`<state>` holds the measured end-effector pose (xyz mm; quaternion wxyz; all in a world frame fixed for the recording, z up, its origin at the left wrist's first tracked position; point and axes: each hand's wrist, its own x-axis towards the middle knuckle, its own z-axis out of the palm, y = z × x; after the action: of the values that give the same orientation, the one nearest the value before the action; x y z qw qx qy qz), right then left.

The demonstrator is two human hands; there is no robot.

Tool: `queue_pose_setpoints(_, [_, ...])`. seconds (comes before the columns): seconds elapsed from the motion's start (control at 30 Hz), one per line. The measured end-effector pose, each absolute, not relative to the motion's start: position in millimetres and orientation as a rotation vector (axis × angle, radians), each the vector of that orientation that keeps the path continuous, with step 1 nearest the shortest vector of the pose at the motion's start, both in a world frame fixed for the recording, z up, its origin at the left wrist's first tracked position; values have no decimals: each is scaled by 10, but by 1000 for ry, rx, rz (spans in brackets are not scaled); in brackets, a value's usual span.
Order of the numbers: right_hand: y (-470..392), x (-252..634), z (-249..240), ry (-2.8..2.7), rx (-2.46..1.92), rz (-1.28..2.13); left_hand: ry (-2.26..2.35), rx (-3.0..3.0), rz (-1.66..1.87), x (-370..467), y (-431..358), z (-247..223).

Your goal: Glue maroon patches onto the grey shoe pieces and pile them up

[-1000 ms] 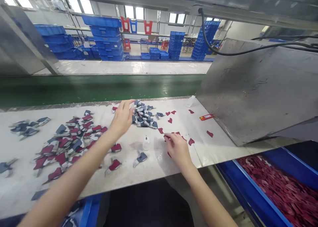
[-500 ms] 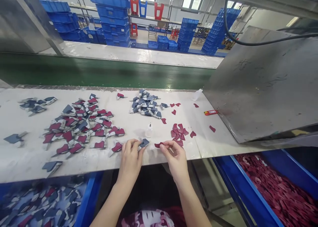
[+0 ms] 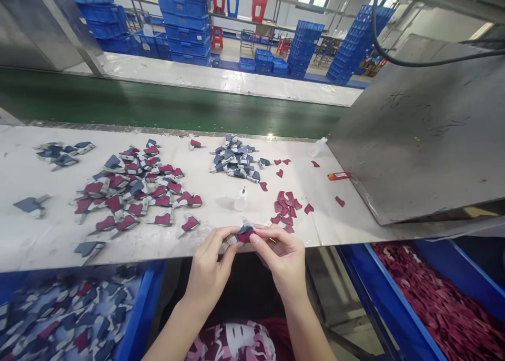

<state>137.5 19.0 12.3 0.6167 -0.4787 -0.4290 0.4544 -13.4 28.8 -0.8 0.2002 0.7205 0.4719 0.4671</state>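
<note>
My left hand [image 3: 213,263] grips a small grey-and-white plastic part [image 3: 232,239] between thumb and fingers near the table's front edge. Pinched in my right hand [image 3: 282,256] is a flat dark red piece [image 3: 245,237], which lies against the face of the grey-and-white part. Just behind my hands a small clear bottle with a thin tip [image 3: 240,199] stands upright. Loose red pieces [image 3: 286,207] lie in a heap to the right. Left of my hands is a large pile of grey-and-white parts, many with red faces [image 3: 134,187]; a second pile, of grey ones [image 3: 234,158], sits farther back.
A blue bin of mixed parts [image 3: 136,319] is below the table at left, and a blue bin of red pieces [image 3: 406,303] at right. A metal panel [image 3: 418,140] bounds the right side. A red-and-yellow packet [image 3: 338,176] lies by it. A green strip [image 3: 177,106] runs behind.
My two hands have come together. The red piece has moved left onto the grey-and-white part, which is now turned and tilted up. The view has shifted slightly.
</note>
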Motion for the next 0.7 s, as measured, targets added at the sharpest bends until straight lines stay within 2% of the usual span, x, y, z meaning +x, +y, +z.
queue_pose_setpoints(0.23, [147, 1331, 109, -1036, -1113, 944, 1280, 1890, 1338, -149, 237, 48])
queue_pose_setpoints(0.57, [83, 1211, 83, -1359, -1059, 259, 1169, 1071, 1299, -48, 189, 114])
queue_pose_setpoints(0.7, [60, 1213, 63, -1312, -1103, 205, 1170, 1039, 1319, -40, 200, 148])
